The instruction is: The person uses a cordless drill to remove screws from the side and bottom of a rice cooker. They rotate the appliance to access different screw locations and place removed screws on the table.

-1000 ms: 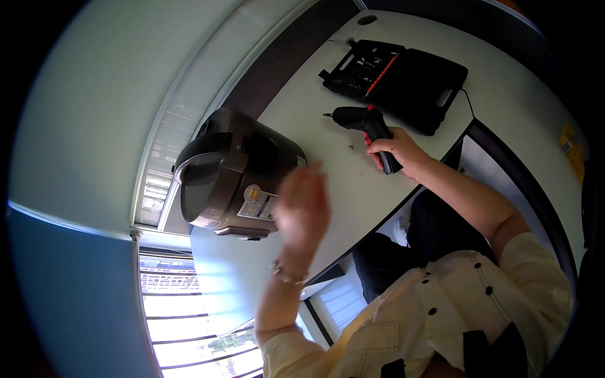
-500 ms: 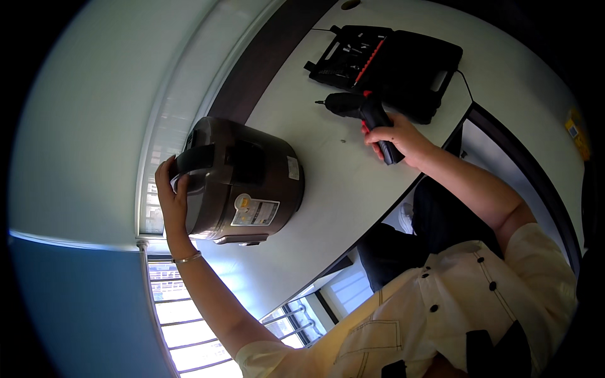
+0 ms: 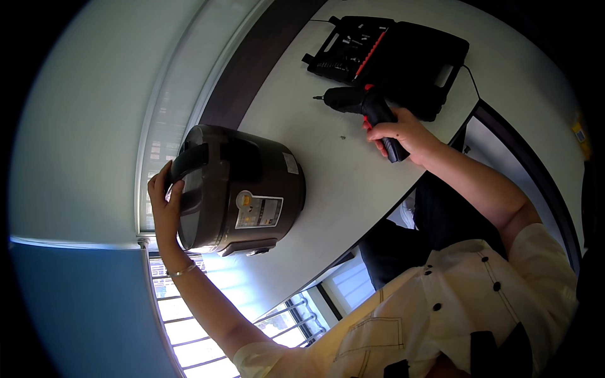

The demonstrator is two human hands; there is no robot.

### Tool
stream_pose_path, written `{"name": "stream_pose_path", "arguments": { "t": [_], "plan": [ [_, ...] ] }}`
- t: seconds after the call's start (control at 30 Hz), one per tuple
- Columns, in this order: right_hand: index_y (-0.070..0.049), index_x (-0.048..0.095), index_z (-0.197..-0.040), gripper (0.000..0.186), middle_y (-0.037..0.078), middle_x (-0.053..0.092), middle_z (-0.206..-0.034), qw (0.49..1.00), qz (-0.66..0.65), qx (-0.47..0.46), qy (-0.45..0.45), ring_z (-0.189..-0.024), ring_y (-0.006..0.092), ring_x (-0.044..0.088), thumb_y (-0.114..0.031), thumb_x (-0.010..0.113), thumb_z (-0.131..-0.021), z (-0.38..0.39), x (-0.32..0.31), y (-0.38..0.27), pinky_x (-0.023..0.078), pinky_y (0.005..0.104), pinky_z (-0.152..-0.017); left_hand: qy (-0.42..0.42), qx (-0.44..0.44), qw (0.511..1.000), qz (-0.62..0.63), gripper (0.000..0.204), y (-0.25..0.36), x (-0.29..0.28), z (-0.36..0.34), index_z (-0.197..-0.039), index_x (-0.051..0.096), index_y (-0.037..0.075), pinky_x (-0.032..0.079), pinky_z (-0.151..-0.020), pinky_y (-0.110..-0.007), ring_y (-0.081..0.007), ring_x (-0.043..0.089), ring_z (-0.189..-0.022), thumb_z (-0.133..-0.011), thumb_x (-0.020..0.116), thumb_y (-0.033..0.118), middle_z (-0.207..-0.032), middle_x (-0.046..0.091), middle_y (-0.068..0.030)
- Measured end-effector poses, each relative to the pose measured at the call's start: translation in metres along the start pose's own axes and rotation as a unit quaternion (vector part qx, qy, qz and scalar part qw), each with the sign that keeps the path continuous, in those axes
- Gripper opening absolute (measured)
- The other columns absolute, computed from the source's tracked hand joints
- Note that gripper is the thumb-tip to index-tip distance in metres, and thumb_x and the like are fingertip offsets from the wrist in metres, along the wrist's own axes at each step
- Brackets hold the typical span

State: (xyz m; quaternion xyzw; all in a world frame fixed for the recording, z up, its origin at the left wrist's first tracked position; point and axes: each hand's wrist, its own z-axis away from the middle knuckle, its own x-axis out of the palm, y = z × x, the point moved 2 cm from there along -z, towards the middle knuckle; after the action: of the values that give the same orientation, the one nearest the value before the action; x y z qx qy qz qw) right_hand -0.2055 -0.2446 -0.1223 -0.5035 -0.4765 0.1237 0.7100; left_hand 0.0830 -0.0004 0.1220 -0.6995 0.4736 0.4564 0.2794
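A dark brown rice cooker [image 3: 217,217] stands at the left of the table, with labels on its side. My left hand [image 3: 165,200] is closed around the black handle [image 3: 189,161] at the cooker's lid end, thumb on the near side. In my right hand [image 3: 409,135] is a black and red cordless screwdriver [image 3: 380,116], gripped by its handle. Its bit points left, toward the cooker but well apart from it. A tiny dark piece [image 3: 343,137], too small to name, lies on the table between cooker and screwdriver.
Beyond the screwdriver lies an open black tool case [image 3: 413,63], its left half holding bits and small parts along a red strip. The white table [image 3: 328,183] has a dark near edge. A wall and window [image 3: 183,315] border the left side. Something yellow [image 3: 580,135] sits far right.
The cooker has turned a little, its lid end swinging toward the lower left with my left hand on the handle. My right hand still holds the screwdriver in nearly the same place.
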Motion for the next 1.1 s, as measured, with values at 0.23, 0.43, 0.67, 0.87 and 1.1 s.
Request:
{"name": "stream_pose_path", "arguments": {
  "t": [0.23, 0.43, 0.67, 0.87, 1.1],
  "plan": [
    [-0.002, 0.057, -0.087, 0.023, 0.005, 0.055, -0.069, 1.0, -0.02, -0.002, 0.009, -0.055, 0.0119, 0.053, -0.012, 0.068, -0.069, 0.0, -0.007, 0.002, 0.044, 0.0274, -0.052, 0.152, 0.159, 0.975, -0.013, 0.025, 0.128, 0.044, 0.047, -0.108, 0.064, 0.005, 0.05, -0.08, -0.035, -0.0247, 0.061, -0.097, -0.085, 0.064, 0.014, -0.103, 0.061, -0.0116],
    [-0.002, 0.056, -0.086, 0.021, 0.006, 0.054, -0.066, 0.999, -0.037, -0.015, 0.027, -0.052, 0.0136, 0.052, -0.009, 0.067, -0.07, 0.004, -0.004, -0.002, 0.041, 0.0277, -0.048, -0.066, 0.288, 0.954, -0.055, 0.028, 0.208, 0.19, 0.036, -0.106, 0.062, -0.004, 0.05, -0.085, -0.034, -0.0284, 0.057, -0.105, -0.079, 0.055, -0.002, -0.118, 0.057, -0.0165],
    [0.0, 0.056, -0.087, 0.022, 0.006, 0.052, -0.062, 0.998, -0.053, -0.014, 0.03, -0.049, 0.0141, 0.051, -0.007, 0.066, -0.069, 0.001, -0.003, 0.0, 0.041, 0.0268, -0.047, -0.078, 0.332, 0.933, -0.111, 0.01, 0.189, 0.256, 0.017, -0.081, 0.061, -0.002, 0.052, -0.07, -0.032, -0.0241, 0.059, -0.081, -0.072, 0.058, 0.001, -0.085, 0.058, -0.0116],
    [-0.001, 0.057, -0.086, 0.02, 0.005, 0.053, -0.061, 0.999, -0.041, -0.003, 0.023, -0.049, 0.0135, 0.051, -0.008, 0.066, -0.069, 0.002, -0.004, 0.0, 0.041, 0.0267, -0.047, -0.132, 0.298, 0.93, -0.172, 0.006, 0.185, 0.257, 0.021, -0.077, 0.06, 0.0, 0.052, -0.07, -0.033, -0.0254, 0.059, -0.08, -0.073, 0.056, 0.002, -0.081, 0.058, -0.0114],
    [-0.001, 0.058, -0.085, 0.02, 0.005, 0.054, -0.061, 0.999, -0.035, -0.005, 0.029, -0.049, 0.0134, 0.052, -0.009, 0.066, -0.069, 0.004, -0.001, -0.003, 0.041, 0.0266, -0.047, -0.144, 0.206, 0.966, -0.065, 0.015, 0.179, 0.245, 0.024, -0.085, 0.065, 0.0, 0.051, -0.071, -0.037, -0.0287, 0.06, -0.08, -0.076, 0.054, 0.0, -0.085, 0.061, -0.012]
  ]
}}
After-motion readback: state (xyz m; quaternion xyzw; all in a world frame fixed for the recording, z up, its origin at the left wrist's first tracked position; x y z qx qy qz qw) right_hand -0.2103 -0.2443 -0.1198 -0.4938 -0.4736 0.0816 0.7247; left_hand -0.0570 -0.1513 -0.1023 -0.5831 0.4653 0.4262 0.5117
